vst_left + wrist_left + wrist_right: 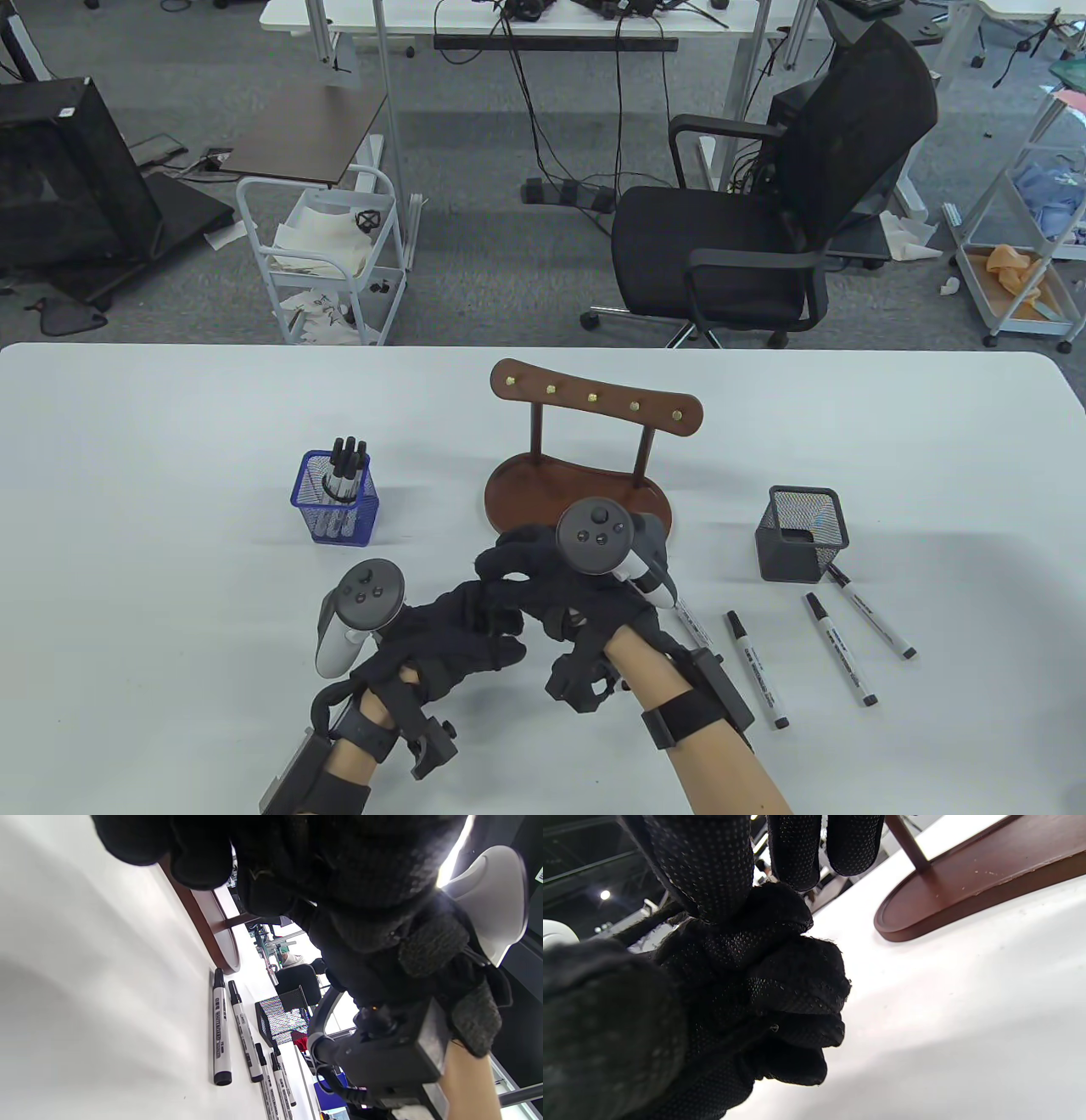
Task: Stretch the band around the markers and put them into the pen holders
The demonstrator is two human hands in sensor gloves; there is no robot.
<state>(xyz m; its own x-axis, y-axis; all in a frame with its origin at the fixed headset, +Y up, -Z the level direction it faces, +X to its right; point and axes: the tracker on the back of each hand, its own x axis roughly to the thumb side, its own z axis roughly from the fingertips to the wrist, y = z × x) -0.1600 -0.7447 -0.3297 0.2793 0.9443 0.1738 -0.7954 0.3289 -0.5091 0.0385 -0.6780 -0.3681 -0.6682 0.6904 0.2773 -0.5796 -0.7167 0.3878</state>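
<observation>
The left hand (450,637) and right hand (560,586) meet, fingers curled together; what they grip is hidden. Four markers (755,671) lie right, near the black holder (802,535). Spread the band wide before gathering them.

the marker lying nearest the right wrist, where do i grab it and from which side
Pinch that marker across the middle of its white barrel, coming straight down from above with the right hand. It lies flat on the table, cap pointing away, with clear gaps to the markers on either side, so fingers fit along both long sides.

Gloved fingers (797,849) over fist (780,993); wooden base (988,878) beside
</observation>
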